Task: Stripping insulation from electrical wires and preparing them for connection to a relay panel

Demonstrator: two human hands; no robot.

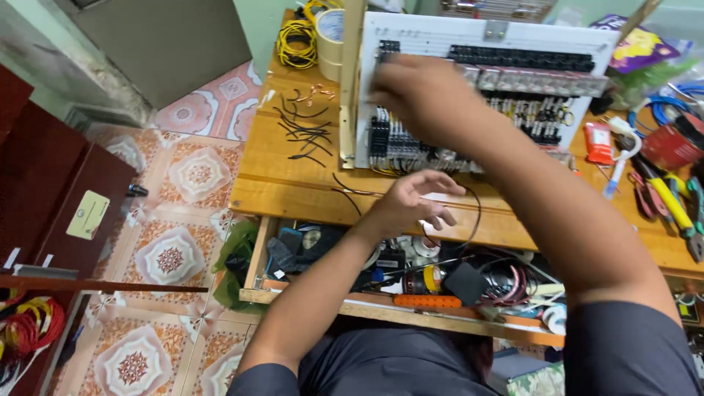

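Observation:
My right hand point(422, 92) reaches across to the left side of a white electrical panel point(440, 37) that lies on the wooden workbench point(271, 169); it is blurred and covers the black terminal blocks point(389, 139) there. Whether it grips anything I cannot tell. My left hand point(414, 202) hovers over the bench's front edge with fingers curled around a thin black wire point(473, 216) that loops down towards the open drawer.
Short black wire pieces point(301, 128) lie left of the panel. Yellow wire coils point(295, 40) and a tape roll point(331, 40) sit at the back. Pliers and cutters point(671, 202) lie at the right. An open drawer point(411, 275) holds clutter. Tiled floor lies left.

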